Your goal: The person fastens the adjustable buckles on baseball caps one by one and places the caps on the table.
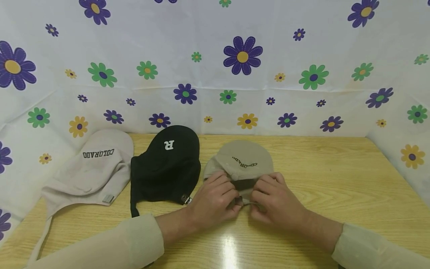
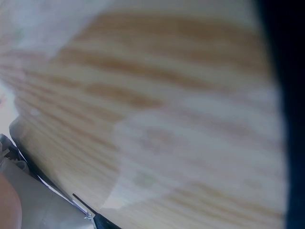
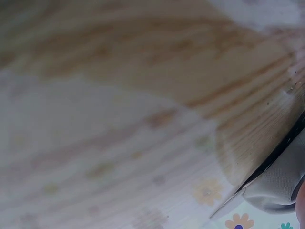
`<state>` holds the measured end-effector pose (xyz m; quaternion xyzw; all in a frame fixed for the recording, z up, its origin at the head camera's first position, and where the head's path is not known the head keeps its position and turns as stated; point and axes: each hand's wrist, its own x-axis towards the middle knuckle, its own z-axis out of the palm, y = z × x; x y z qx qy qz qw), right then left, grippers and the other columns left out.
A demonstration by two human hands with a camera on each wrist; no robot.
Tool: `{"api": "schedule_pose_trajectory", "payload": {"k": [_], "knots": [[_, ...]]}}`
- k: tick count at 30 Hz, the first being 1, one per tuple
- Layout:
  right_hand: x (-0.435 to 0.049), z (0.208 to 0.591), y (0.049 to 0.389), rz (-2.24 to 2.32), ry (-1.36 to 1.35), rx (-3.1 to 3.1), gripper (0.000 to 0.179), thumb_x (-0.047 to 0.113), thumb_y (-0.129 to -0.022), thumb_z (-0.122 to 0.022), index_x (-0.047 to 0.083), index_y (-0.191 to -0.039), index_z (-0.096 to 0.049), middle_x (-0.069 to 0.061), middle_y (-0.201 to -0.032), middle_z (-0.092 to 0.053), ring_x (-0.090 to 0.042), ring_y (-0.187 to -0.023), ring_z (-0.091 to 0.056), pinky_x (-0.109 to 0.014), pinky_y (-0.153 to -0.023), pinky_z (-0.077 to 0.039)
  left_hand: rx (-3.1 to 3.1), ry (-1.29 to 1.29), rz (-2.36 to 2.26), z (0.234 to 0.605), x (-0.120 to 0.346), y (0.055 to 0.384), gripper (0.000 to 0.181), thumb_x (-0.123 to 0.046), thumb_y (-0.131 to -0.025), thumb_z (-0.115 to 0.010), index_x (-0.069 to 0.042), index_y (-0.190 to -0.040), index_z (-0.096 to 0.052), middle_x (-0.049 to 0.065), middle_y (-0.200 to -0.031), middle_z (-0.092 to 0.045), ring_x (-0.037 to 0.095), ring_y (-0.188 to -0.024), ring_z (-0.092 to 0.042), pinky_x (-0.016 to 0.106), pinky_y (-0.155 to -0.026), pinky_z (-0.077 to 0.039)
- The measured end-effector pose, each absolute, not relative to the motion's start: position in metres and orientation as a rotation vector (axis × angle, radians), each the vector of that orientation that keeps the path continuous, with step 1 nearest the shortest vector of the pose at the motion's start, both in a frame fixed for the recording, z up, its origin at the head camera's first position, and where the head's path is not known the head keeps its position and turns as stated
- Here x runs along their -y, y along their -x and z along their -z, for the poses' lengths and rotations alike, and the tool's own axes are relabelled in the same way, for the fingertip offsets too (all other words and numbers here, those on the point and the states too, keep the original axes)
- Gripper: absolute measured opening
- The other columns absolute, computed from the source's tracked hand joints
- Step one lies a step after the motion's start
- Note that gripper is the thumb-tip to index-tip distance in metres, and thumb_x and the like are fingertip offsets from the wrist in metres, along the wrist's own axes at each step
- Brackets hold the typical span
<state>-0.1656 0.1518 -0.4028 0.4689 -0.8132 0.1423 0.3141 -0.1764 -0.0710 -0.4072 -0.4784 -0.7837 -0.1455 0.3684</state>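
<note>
- Wood-grain table (image 1: 336, 179), beneath the black "R" baseball cap (image 1: 168, 172).
- Pale pink "COLORADO" baseball cap (image 1: 97, 170), left of the black cap.
- Tan "COLORADO" baseball cap (image 1: 248, 158), just right of the black cap.
- Right hand (image 1: 277, 200) and left hand (image 1: 215, 198), right of the black cap, fingers curled, both pinching the tan cap's near edge.

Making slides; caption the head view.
Left hand and right hand grip a tan cap; a black cap and pale cap lie to its left.
</note>
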Motion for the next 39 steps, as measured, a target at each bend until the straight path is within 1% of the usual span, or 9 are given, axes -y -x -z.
{"api": "schedule_pose_trajectory", "payload": {"k": [7, 14, 23, 27, 34, 36, 39], "knots": [[-0.1524, 0.4016, 0.165, -0.378, -1.218, 2.167, 0.009, 0.018, -0.07, -0.06, 0.018, -0.069, -0.05, 0.006, -0.079, -0.051, -0.017, -0.081, -0.047, -0.036, -0.082, -0.035, 2.002, 1.23, 0.377, 0.4079, 0.0713, 0.1767, 0.009, -0.017, -0.078, -0.072, -0.013, -0.071, -0.066, -0.005, -0.072, -0.062, 0.012, -0.073, -0.057, 0.029, -0.083, -0.046], [-0.1524, 0.4012, 0.1655, -0.391, -1.213, 2.13, 0.012, 0.018, -0.067, -0.058, 0.017, -0.067, -0.046, 0.006, -0.075, -0.048, -0.017, -0.077, -0.045, -0.037, -0.081, -0.034, 2.005, 1.233, 0.382, 0.4088, 0.0707, 0.1768, 0.011, -0.018, -0.079, -0.072, -0.013, -0.071, -0.066, -0.006, -0.073, -0.062, 0.012, -0.073, -0.057, 0.029, -0.083, -0.046], [-0.153, 0.4011, 0.1642, -0.391, -1.201, 2.154, 0.011, 0.018, -0.067, -0.057, 0.017, -0.068, -0.046, 0.005, -0.076, -0.048, -0.017, -0.077, -0.044, -0.038, -0.082, -0.034, 1.999, 1.23, 0.386, 0.4085, 0.0702, 0.1779, 0.01, -0.017, -0.078, -0.073, -0.013, -0.071, -0.066, -0.006, -0.072, -0.061, 0.012, -0.071, -0.056, 0.03, -0.082, -0.046], [-0.1531, 0.4014, 0.1635, -0.375, -1.173, 2.222, 0.01, 0.02, -0.069, -0.058, 0.017, -0.074, -0.05, 0.006, -0.077, -0.049, -0.016, -0.079, -0.045, -0.037, -0.082, -0.033, 1.98, 1.227, 0.385, 0.4093, 0.0707, 0.1782, 0.01, -0.016, -0.076, -0.075, -0.013, -0.071, -0.066, -0.005, -0.071, -0.061, 0.013, -0.071, -0.057, 0.031, -0.083, -0.046], [-0.1531, 0.403, 0.164, -0.35, -1.157, 2.328, 0.019, 0.024, -0.072, -0.062, 0.019, -0.088, -0.055, 0.007, -0.084, -0.053, -0.014, -0.086, -0.047, -0.037, -0.084, -0.032, 1.987, 1.221, 0.367, 0.4099, 0.0712, 0.1783, 0.009, -0.015, -0.074, -0.075, -0.013, -0.071, -0.066, -0.005, -0.071, -0.061, 0.013, -0.072, -0.057, 0.03, -0.083, -0.045], [-0.153, 0.404, 0.1642, -0.365, -1.17, 2.336, 0.021, 0.027, -0.074, -0.064, 0.019, -0.091, -0.057, 0.008, -0.086, -0.054, -0.014, -0.087, -0.048, -0.038, -0.085, -0.032, 1.993, 1.222, 0.362, 0.41, 0.0713, 0.1781, 0.009, -0.015, -0.074, -0.075, -0.013, -0.071, -0.067, -0.005, -0.072, -0.061, 0.013, -0.073, -0.057, 0.03, -0.083, -0.045], [-0.1526, 0.4048, 0.1642, -0.384, -1.187, 2.349, 0.025, 0.032, -0.08, -0.066, 0.018, -0.099, -0.06, 0.008, -0.092, -0.057, -0.013, -0.092, -0.051, -0.038, -0.086, -0.032, 2.001, 1.215, 0.36, 0.4102, 0.0717, 0.1777, 0.009, -0.015, -0.074, -0.075, -0.014, -0.071, -0.067, -0.006, -0.073, -0.061, 0.013, -0.074, -0.058, 0.03, -0.084, -0.045]]}}
